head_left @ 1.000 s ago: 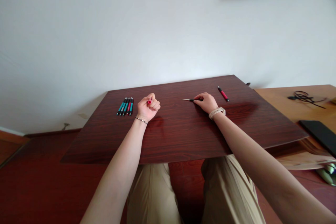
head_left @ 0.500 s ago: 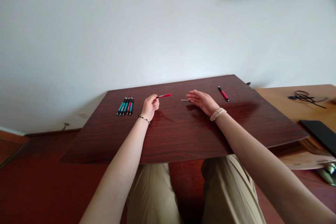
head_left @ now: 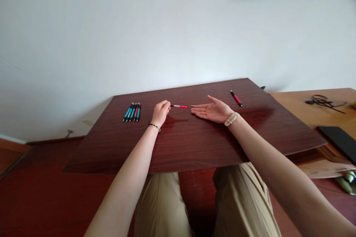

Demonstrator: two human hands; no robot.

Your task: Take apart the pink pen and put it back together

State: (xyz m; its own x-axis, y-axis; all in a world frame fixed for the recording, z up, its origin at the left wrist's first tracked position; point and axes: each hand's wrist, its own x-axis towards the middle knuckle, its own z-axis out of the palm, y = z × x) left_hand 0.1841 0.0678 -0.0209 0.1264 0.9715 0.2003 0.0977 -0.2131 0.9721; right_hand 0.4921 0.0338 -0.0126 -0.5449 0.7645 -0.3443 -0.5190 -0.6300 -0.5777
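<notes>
Broadly, a dark red worktop (head_left: 194,144) spans the person's lap. On its far side the right hand (head_left: 213,111) lies palm up, fingers spread and holding nothing, a thin metal rod (head_left: 193,106) just past its fingertips. The left hand (head_left: 160,112) pinches the left end of a red pen (head_left: 179,106), pointing right. A row of pens (head_left: 132,112) lies far left; another red pen (head_left: 236,98) far right.

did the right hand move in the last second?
Yes. The right hand rolled palm-up and open, its fingertips shifting left, away from the lone red pen, which stayed put on the table.
</notes>
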